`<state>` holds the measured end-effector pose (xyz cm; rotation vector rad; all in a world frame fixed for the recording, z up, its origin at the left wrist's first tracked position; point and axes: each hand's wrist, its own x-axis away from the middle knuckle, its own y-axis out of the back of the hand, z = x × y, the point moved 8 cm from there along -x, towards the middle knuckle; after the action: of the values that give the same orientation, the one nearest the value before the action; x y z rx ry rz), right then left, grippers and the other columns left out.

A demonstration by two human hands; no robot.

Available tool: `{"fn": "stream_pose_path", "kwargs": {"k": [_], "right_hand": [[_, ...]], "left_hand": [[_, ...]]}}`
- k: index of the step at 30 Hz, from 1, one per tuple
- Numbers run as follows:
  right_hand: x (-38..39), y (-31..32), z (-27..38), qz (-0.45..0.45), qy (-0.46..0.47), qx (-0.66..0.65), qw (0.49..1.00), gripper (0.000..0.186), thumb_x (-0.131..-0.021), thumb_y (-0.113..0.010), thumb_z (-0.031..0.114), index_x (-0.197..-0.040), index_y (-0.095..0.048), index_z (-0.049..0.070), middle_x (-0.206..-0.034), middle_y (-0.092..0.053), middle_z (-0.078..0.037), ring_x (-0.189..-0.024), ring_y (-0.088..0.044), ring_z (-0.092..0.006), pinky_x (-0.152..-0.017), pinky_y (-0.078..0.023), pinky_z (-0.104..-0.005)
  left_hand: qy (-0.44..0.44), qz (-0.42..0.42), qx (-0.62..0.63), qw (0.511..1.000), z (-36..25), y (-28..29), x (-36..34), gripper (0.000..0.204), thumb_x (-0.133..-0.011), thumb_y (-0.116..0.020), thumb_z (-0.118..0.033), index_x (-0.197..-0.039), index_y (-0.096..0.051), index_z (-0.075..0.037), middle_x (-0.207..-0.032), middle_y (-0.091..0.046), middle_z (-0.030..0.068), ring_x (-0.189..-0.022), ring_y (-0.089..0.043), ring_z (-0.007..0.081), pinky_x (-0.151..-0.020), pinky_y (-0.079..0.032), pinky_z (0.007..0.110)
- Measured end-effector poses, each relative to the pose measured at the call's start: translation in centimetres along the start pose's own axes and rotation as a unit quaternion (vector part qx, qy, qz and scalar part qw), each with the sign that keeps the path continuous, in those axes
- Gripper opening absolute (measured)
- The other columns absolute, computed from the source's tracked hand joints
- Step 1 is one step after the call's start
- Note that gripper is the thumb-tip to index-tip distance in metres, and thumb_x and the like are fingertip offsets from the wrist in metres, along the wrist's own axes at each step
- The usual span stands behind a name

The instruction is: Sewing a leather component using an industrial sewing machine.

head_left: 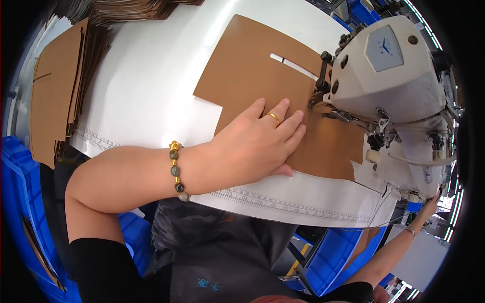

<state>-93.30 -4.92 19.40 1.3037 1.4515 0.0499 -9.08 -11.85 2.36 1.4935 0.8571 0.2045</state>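
My left hand (pixel 268 134) lies flat, fingers spread, on a brown leather-like panel (pixel 242 60). The panel has a narrow slot and a notched corner, and part of it runs beneath the head of a white sewing machine (pixel 399 70). The fingertips rest a little left of the machine's needle and presser-foot area (pixel 314 101). Far to the right, my right hand (pixel 432 206) reaches up to the lower right end of the machine. Its fingers are small and partly hidden there, so their grip is unclear.
A white table (pixel 146 65) with a printed ruler (pixel 288 204) along its near edge carries the work. Stacked brown panels (pixel 58 86) hang over its left edge, and more brown pieces (pixel 121 10) lie at the back. Blue bins (pixel 331 257) stand below.
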Motion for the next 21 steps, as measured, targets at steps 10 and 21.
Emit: {"fn": "stream_pose_path", "kwargs": {"k": [10, 21], "right_hand": [[1.6, 1.9, 1.7, 0.080, -0.174, -0.140, 0.971, 0.045, -0.109, -0.039, 0.021, -0.153, -0.046, 0.018, -0.124, -0.065, -0.024, -0.096, -0.068, -0.0353, -0.077, -0.056, -0.0420], [3.9, 1.5, 2.2, 0.093, -0.189, -0.148, 0.966, 0.043, -0.107, -0.048, 0.029, -0.145, -0.054, 0.008, -0.128, -0.063, -0.025, -0.092, -0.069, -0.0317, -0.066, -0.057, -0.0428]], "left_hand": [[-0.001, 0.005, -0.015, 1.000, 0.1, -0.2, 0.2, 0.069, -0.087, -0.069, -0.055, -0.136, -0.062, -0.006, -0.146, -0.056, 0.0069, -0.134, -0.053, 0.0296, -0.104, -0.045, 0.042], [0.004, 0.011, -0.011, 1.000, 0.2, -0.4, 0.2, 0.067, -0.088, -0.067, -0.056, -0.134, -0.063, -0.007, -0.142, -0.059, 0.0064, -0.133, -0.055, 0.0290, -0.103, -0.046, 0.041]]}}
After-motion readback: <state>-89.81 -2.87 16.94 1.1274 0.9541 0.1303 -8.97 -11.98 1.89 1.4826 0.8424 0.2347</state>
